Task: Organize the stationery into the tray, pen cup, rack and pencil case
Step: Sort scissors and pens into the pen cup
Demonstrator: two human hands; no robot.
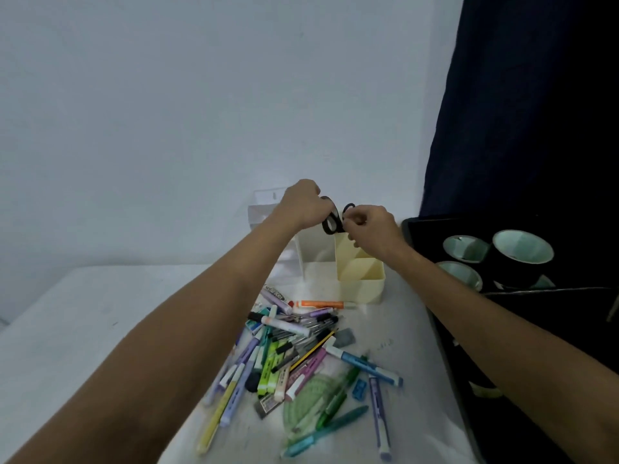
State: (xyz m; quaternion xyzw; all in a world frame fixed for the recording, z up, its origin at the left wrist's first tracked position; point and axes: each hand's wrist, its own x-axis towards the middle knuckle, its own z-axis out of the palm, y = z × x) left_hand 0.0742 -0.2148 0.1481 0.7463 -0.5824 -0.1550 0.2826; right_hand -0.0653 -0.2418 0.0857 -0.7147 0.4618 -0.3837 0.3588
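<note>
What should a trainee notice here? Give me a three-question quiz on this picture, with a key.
1. True or false: both hands hold the black scissors above the yellow pen cup.
2. Multiple choice: where does the pile of pens lie? A) inside the pen cup B) on the white table, nearer the person than the cup C) on the dark tray
3. Fill in: the bowls stand on the person's ____ side.

Key: 1 true: the left hand and the right hand both grip the scissors. 2 B. 3 right.
</note>
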